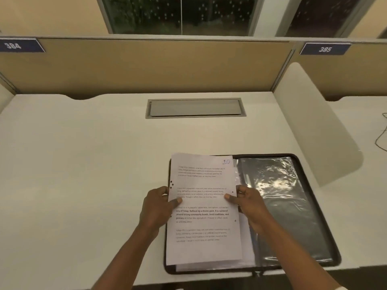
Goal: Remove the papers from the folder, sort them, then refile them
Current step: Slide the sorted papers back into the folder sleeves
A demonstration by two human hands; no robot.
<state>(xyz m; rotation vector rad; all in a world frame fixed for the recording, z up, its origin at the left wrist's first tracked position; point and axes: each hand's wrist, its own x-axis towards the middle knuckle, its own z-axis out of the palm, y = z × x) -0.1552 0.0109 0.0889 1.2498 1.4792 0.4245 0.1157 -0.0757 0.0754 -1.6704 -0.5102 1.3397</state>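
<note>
I see my left hand [157,208] and right hand [249,206] each pinching, thumb on top and fingers [165,189] curled round, a side edge of the thin stack of white printed paper sheets [205,227] over the left half of the open black zip-edged folder [326,233] with crinkled glossy plastic sleeves [280,197], at the pale matte counter [83,164]'s front edge.

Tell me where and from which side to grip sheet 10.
Pinch the sheet by both long edges at mid-height, from each side, thumbs on top, as the left hand and right hand do. It is thin, floppy, lying over the folder.
</note>
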